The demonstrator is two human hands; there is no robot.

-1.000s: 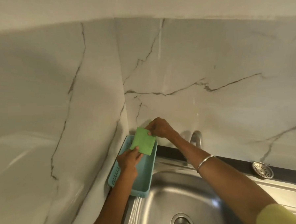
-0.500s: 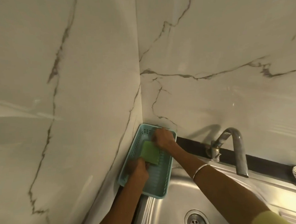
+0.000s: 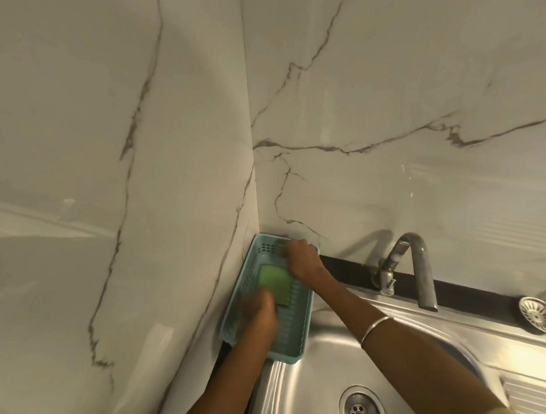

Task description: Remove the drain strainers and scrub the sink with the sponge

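Since a second ago you've lowered the green sponge (image 3: 274, 282) into the teal basket (image 3: 299, 344) at the sink's (image 3: 321, 372) far-left corner. Your blurred left hand (image 3: 260, 312) touches it, grip unclear; your right hand (image 3: 301, 257) curls over the basket's far rim. One strainer (image 3: 541, 314) lies on the right ledge.

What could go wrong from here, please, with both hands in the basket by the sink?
1. The basket overhangs the sink rim; pressing inside could tip it into the basin.
2. The left hand is blurred beside the sponge, so its grip may be loose.
3. The strainer could be knocked off the ledge.
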